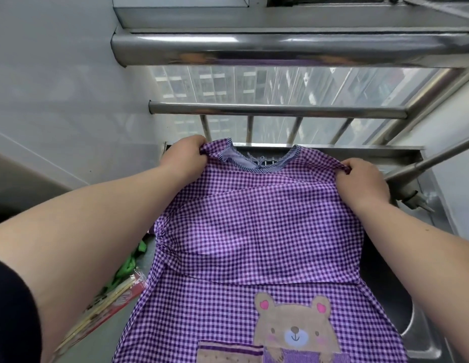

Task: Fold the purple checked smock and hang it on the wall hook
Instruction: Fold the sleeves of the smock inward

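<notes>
Steel window railing (277, 111) spans the top of the view, a steel sink (411, 315) sits lower right. Purple checked smock (254, 231) hangs spread in front of the railing, held up by both shoulders, bear patch (293, 328) facing the camera, sleeves folded across the chest. Left hand (185, 157) pinches the left shoulder, fingers curled into the cloth; right hand (364, 179) pinches the right shoulder likewise. Red packet (115, 305) and green item (128, 265) lie lower left.
</notes>
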Demonstrator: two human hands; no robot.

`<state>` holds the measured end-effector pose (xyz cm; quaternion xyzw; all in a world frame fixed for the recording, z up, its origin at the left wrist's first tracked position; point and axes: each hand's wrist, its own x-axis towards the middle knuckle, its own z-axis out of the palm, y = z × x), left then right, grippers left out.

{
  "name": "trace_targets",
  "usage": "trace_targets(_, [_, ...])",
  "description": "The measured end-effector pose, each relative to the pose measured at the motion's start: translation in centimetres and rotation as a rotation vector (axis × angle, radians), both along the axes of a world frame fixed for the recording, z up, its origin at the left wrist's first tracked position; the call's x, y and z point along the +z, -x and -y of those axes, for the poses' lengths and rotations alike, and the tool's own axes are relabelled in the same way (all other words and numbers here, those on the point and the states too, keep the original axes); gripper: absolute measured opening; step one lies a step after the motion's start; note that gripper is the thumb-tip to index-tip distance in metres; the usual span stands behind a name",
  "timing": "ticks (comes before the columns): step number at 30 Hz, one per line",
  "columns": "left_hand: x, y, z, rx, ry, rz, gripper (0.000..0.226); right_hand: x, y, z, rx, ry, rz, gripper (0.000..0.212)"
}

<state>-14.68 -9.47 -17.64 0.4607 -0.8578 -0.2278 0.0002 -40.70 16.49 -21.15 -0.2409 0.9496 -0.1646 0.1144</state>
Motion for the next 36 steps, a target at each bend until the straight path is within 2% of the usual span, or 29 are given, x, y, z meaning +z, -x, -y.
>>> trace_targets(4, [0.0, 0.6, 0.2, 0.028, -0.019, 0.117, 0.021, 0.3, -0.1, 0.9, -0.003, -0.103, -0.023, 0.027])
trace_targets(5, [-0.2, 0.5, 0.0, 0.028, -0.035, 0.169, 0.029, 0.2, -0.4, 1.0, 0.001, -0.138, -0.029, 0.03])
trace_targets(8, [-1.2, -0.3, -1.5, -0.016, 0.0, 0.25, 0.059, -0.2, -2.0, 0.4, 0.05, -0.211, -0.068, 0.055])
trace_targets(10, [-1.9, -1.0, -2.8, -0.11, 0.077, 0.252, 0.069, -0.2, -3.8, -0.2, 0.166, -0.216, -0.101, 0.061])
trace_targets(13, [-2.2, -2.5, -4.5, -0.307, 0.245, 0.343, 0.083, 0.2, -7.6, -1.6, 0.3, -0.193, -0.046, 0.061])
trace_targets(16, [-1.7, -4.0, -6.0, -0.468, 0.334, 0.352, 0.077, 0.5, -12.1, -3.3, 0.392, -0.184, 0.019, 0.058])
trace_targets(18, [-1.0, -5.1, -7.2, -0.536, 0.327, 0.376, 0.073, 0.5, -15.0, -4.4, 0.435, -0.194, 0.035, 0.058])
trace_targets(24, [-0.3, -10.1, -9.8, -0.577, 0.282, 0.406, 0.06, 0.8, -21.0, -7.9, 0.46, -0.253, 0.019, 0.054])
trace_targets(30, [0.2, -16.6, -13.8, -0.524, 0.275, 0.394, 0.059, 1.2, -24.6, -12.0, 0.401, -0.27, 0.019, 0.055])
trace_targets(36, [-0.2, -25.5, -20.4, -0.283, 0.204, 0.335, 0.06, 1.0, -27.5, -18.6, 0.346, -0.296, 0.004, 0.054])
